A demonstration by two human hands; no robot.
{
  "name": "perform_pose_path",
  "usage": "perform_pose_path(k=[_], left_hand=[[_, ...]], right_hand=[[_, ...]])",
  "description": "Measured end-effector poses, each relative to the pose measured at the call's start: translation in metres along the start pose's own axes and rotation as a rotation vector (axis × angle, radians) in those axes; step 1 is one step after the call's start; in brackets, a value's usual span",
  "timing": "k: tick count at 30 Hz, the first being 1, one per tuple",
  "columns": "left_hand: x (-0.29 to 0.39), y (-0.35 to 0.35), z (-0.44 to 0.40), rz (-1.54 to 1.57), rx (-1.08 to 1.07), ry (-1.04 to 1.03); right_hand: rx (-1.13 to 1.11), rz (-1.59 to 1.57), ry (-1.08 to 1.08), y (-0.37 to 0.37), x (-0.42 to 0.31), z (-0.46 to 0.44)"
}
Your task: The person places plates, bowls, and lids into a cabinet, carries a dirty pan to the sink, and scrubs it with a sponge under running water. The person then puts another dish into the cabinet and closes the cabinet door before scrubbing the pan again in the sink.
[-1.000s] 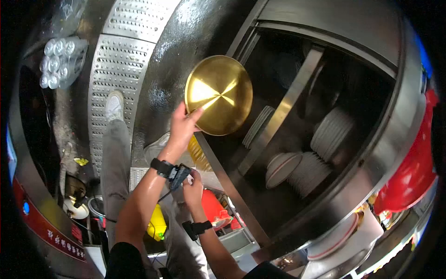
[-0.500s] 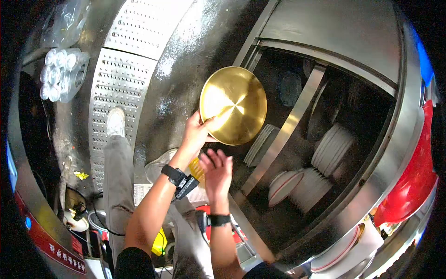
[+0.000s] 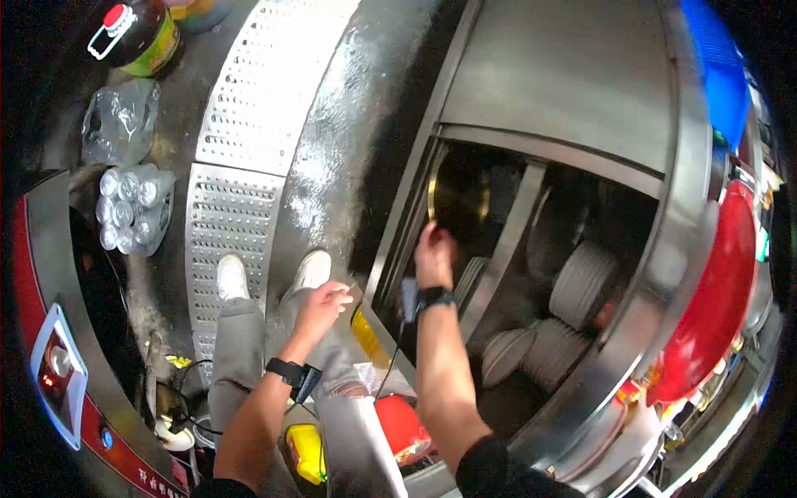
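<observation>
My right hand [image 3: 435, 256] reaches into the open steel cabinet, its curled fingers blurred at the lower edge of a round gold plate [image 3: 432, 192]. The plate stands tilted in the dark inside, with mostly its shiny rim showing. My left hand [image 3: 322, 311] hangs in front of the cabinet, holding nothing I can see, its fingers loosely bent and apart. White plates [image 3: 473, 278] stand on edge near my right hand, behind the cabinet's front frame. Further in are more stacked white plates [image 3: 585, 285] and a bowl [image 3: 506, 353].
A steel divider [image 3: 504, 249] crosses the cabinet opening. A red basin [image 3: 706, 307] stands on the right. Shrink-wrapped bottles [image 3: 133, 210] and a large dark bottle [image 3: 149, 41] are on the floor at left, beside the perforated metal grating [image 3: 232, 207]. A yellow container [image 3: 307, 452] is below.
The gold plate has gone from my left hand in front of the cabinet to inside it, at my right hand. My left hand has drawn back, and the view has shifted.
</observation>
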State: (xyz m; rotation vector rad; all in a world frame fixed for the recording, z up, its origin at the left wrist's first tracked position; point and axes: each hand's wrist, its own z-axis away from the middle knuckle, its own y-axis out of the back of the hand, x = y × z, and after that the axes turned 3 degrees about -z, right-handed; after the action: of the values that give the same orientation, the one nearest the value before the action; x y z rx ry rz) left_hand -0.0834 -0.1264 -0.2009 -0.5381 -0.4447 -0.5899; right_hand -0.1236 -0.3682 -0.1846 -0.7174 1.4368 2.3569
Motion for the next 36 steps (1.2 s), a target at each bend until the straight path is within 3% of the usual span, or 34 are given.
perform_pose_path(k=[1,2,3,4,5,6,8,9,11,15,17,19,21,23,24,27,31,36], left_hand=[[-0.004,-0.003,-0.001,-0.311,0.092,-0.058],[-0.001,-0.004,-0.007,-0.309,0.105,-0.043],[0.012,-0.004,-0.011,-0.32,0.109,-0.137],[0.024,-0.012,-0.007,-0.324,0.09,-0.221],[0.039,-0.019,0.001,-0.325,0.071,-0.202],[0.058,-0.024,0.0,-0.302,0.091,-0.198],[0.071,-0.029,-0.01,-0.31,0.095,-0.227],[0.076,-0.028,-0.007,-0.362,0.055,-0.213],[0.082,-0.024,-0.007,-0.513,0.0,-0.187],[0.094,-0.023,-0.012,-0.514,0.08,-0.194],[0.086,-0.03,-0.019,-0.419,0.122,-0.265],[0.086,-0.034,-0.021,-0.407,0.11,-0.256],[0.071,-0.038,-0.028,-0.437,0.102,-0.228],[0.067,-0.039,-0.029,-0.471,0.067,-0.188],[0.066,-0.04,-0.028,-0.467,0.062,-0.178],[0.064,-0.041,-0.033,-0.427,0.036,-0.167],[0.066,-0.035,-0.046,-0.429,0.043,-0.138],[0.076,-0.031,-0.052,-0.43,0.003,-0.149]], right_hand=[[0.271,-0.468,0.146,-0.029,0.112,-0.067],[0.118,0.199,-0.195,-0.006,0.012,-0.046],[0.231,0.176,-0.082,-0.011,0.011,-0.057],[0.17,0.481,0.066,0.003,0.003,-0.064],[0.26,0.433,0.261,0.004,0.031,-0.085],[0.104,0.562,0.17,0.012,0.031,-0.1],[0.179,0.047,0.079,0.008,0.069,-0.158],[0.172,0.04,0.077,0.011,0.07,-0.175],[0.216,-1.537,-0.313,0.009,0.067,-0.201],[0.146,-1.525,-0.183,0.017,0.051,-0.194],[0.068,-1.186,-0.159,0.018,0.037,-0.179],[0.045,-1.024,-0.085,0.02,-0.028,-0.129],[0.232,-0.938,0.255,0.027,-0.074,-0.1],[0.278,-1.063,0.356,0.054,-0.127,-0.085],[0.19,-1.143,0.406,0.067,-0.158,-0.076],[0.193,-1.233,0.226,0.08,-0.212,-0.074],[0.181,-1.2,0.303,0.076,-0.213,-0.086],[-0.09,-1.176,0.349,0.087,-0.218,-0.15]])
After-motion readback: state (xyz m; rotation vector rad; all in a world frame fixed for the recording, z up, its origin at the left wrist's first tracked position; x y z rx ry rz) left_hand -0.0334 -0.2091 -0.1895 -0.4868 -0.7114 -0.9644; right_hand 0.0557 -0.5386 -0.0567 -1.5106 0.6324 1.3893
